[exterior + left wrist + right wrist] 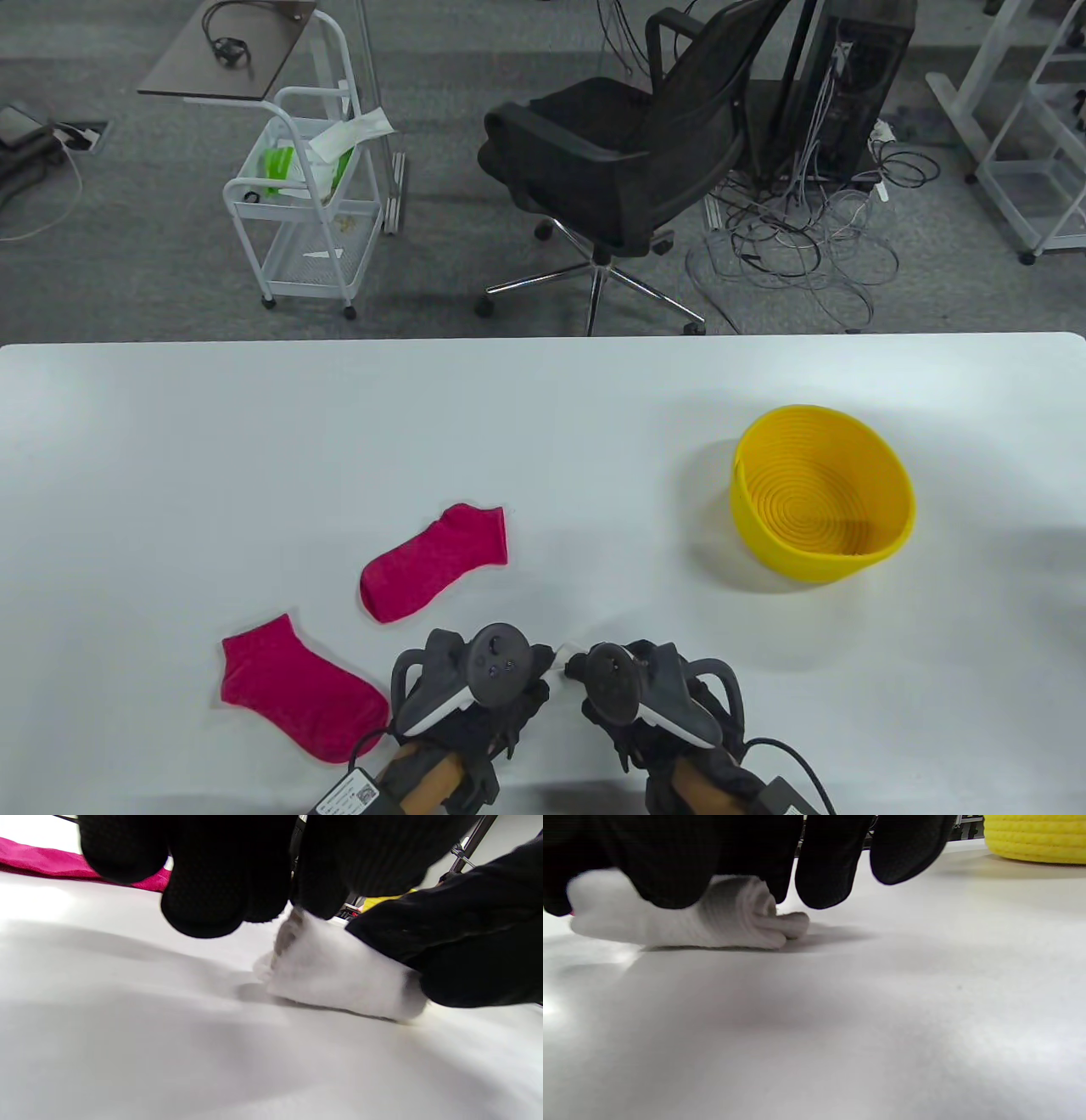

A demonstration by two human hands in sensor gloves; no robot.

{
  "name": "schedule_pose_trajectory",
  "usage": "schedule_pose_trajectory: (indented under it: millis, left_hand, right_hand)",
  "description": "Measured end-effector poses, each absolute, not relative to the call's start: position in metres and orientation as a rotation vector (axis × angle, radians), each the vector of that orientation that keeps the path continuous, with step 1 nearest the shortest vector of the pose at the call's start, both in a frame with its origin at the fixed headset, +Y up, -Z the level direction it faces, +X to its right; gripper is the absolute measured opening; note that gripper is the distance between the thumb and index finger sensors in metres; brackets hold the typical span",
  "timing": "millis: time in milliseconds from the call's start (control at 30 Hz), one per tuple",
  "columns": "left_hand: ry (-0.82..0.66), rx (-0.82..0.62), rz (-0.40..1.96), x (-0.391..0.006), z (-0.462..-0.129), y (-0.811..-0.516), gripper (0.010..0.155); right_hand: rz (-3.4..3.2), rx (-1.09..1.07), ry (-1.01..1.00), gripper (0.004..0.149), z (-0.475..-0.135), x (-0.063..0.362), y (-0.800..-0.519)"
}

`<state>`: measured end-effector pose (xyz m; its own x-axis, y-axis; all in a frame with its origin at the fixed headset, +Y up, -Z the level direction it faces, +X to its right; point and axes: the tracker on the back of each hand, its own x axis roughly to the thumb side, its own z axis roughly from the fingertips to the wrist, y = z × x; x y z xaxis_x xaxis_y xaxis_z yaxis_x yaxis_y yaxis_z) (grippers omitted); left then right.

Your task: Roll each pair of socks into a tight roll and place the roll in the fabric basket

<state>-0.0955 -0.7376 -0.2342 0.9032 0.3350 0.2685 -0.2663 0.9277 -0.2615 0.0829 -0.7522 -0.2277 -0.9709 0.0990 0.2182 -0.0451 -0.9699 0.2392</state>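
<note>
A white sock roll [561, 655] lies on the table near the front edge, between my two hands. My left hand [501, 692] curls its fingertips [203, 908] onto the roll's [335, 976] left end. Fingers of my right hand [632, 692] press down over the roll's [734, 921] other end, where the wound layers show. Two pink socks lie flat to the left, one [434, 560] farther out and one [297, 686] beside my left wrist. The yellow basket [814, 564] stands to the right with nothing in it.
The white table [543, 424] stretches wide beyond my hands. Past its far edge are a black office chair [628, 153], a white wire cart [305, 204] and a tangle of cables [797, 238] on the floor.
</note>
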Motion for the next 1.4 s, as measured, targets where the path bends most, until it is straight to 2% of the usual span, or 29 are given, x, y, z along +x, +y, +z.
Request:
schedule_pose_trajectory:
  millis: [367, 600, 733, 867, 1033, 1400]
  left_hand:
    - [-0.325, -0.270, 0.183, -0.084, -0.236, -0.756, 0.064]
    - [-0.335, -0.251, 0.140, -0.079, -0.237, -0.757, 0.055]
    - [-0.335, -0.285, 0.159, -0.079, -0.236, -0.757, 0.051]
    - [-0.339, -0.316, 0.179, -0.081, -0.237, -0.756, 0.050]
    - [-0.333, -0.317, 0.226, -0.085, -0.239, -0.757, 0.050]
    - [-0.299, -0.246, 0.354, -0.097, -0.239, -0.745, 0.055]
  right_hand:
    - [3.003, 0.300, 0.417, 0.055, -0.232, 0.084, -0.760]
    - [2.976, 0.337, 0.442, 0.054, -0.232, 0.085, -0.759]
    - [2.989, 0.398, 0.318, 0.053, -0.227, 0.084, -0.747]
    - [2.937, 0.448, 0.229, 0.046, -0.222, 0.084, -0.733]
    - [2.967, 0.479, 0.317, 0.044, -0.222, 0.083, -0.738]
    - [2.944, 0.350, 0.443, 0.050, -0.232, 0.091, -0.752]
